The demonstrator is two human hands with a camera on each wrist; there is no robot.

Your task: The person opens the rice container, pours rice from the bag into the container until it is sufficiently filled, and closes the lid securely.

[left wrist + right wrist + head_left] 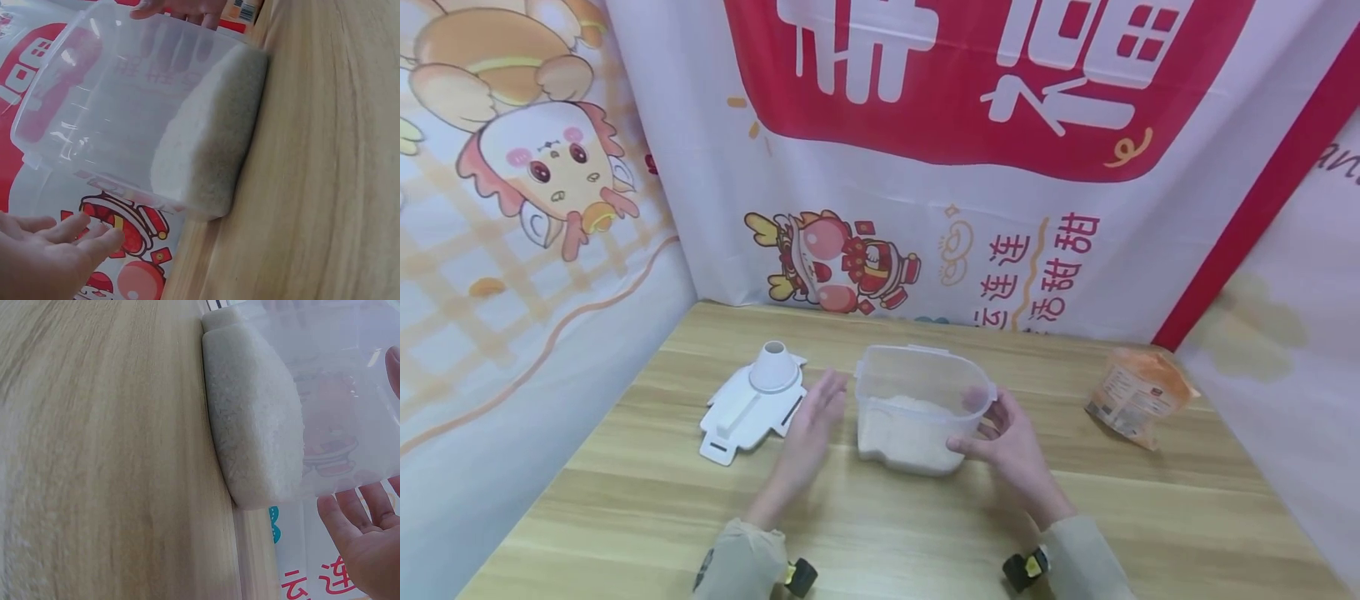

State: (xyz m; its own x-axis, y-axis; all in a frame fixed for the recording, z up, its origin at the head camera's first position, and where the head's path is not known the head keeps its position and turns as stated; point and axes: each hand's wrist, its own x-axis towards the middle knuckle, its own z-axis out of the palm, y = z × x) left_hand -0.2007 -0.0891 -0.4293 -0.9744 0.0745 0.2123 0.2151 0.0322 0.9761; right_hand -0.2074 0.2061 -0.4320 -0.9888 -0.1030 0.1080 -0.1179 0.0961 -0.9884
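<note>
Beige sleeves (741,557), two. Beside the grain tub (902,440), our left grip (809,421) stands empty, fingers extended; our right grip (1017,448) holds its right side, presumably steadying it upright on the surface (895,537).

At 12 to 2 o'clock in the head view, the hanging cloth (700,208) bears large white characters (1045,67) on red, turned sideways; one reads 福, the other is cut off. Between 2 and 3 o'clock, smaller red characters (1037,275) show 运连连 and 活甜甜. Near there, by the edge, dark letters (1337,158) on the side cloth (1303,242) read "an". Between 3 and 4 o'clock, the bag (1138,392) has print too small to read. Behind the tub (125,112), red characters look blurred.
</note>
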